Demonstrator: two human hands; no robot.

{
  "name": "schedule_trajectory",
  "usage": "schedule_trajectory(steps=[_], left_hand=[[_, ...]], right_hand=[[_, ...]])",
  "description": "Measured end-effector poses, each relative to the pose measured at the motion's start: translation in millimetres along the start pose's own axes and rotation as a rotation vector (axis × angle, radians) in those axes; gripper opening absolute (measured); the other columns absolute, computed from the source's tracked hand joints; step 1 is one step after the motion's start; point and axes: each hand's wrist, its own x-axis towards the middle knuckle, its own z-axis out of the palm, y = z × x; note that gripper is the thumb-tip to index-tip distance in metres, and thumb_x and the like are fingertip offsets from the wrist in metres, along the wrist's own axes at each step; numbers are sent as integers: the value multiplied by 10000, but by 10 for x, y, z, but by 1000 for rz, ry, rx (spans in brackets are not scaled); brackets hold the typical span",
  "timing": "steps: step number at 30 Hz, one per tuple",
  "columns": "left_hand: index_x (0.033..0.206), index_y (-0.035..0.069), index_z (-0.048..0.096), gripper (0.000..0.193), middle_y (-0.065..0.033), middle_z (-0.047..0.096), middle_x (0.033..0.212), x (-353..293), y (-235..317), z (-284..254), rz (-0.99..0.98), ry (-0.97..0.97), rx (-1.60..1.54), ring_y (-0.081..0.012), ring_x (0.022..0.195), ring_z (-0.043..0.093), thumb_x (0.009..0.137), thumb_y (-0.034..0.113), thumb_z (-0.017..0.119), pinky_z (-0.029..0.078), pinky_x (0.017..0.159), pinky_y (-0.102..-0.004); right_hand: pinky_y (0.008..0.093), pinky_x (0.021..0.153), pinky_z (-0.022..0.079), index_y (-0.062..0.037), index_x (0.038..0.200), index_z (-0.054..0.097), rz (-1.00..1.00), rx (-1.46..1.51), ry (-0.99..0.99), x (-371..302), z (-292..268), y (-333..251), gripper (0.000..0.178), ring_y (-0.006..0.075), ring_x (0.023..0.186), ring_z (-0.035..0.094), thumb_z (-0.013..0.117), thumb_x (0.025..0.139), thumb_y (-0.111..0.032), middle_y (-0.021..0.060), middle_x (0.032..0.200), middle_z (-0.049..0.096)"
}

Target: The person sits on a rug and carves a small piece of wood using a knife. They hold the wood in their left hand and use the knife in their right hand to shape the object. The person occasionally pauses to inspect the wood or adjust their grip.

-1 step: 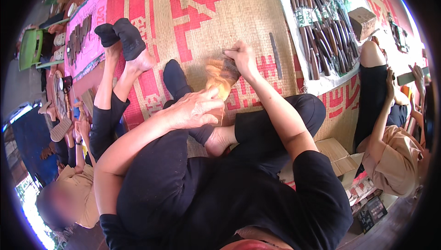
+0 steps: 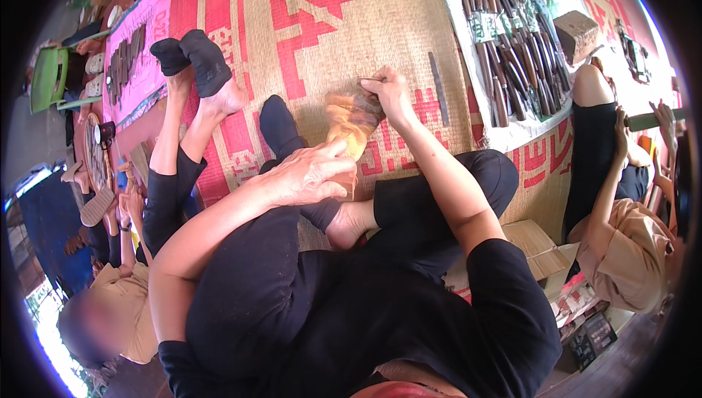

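Observation:
In front of my crossed legs is an upright, carved-looking wooden piece (image 2: 351,131), yellow-orange with a dark brown, partly blurred far end. My left hand (image 2: 314,173) is closed round its lower part, the knuckles facing up. At the dark far end my right hand (image 2: 387,96) is pinched shut on a small, thin, dark strip (image 2: 369,79); its kind is too small to tell. Part of the wooden piece is hidden behind my left fingers. A long, narrow, dark flat strip (image 2: 439,89) lies on the woven mat (image 2: 395,17) to the right of my right hand.
Many dark-handled tools (image 2: 512,47) lie in rows on a white sheet at the far right, beside a wooden block (image 2: 576,36). A cardboard box (image 2: 534,248) stands right of my knee. Other people sit at both sides; one person's socked feet (image 2: 205,61) reach in from the left.
My right hand has shifted slightly to the right with the thin strip. My left hand stays in place on the wooden piece. At the right, a co-worker's green-grey object has moved a little.

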Motion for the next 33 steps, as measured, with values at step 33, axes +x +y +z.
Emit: schedule_trajectory(steps=[33], left_hand=[[1107, 60, 589, 374, -125, 461, 985, 10, 8, -19, -75, 10, -74, -339, 921, 573, 799, 209, 739, 460, 795, -411]], right_hand=[[287, 631, 522, -44, 815, 538, 177, 239, 81, -59, -162, -116, 174, 159, 647, 649, 707, 846, -71, 89, 728, 663]])
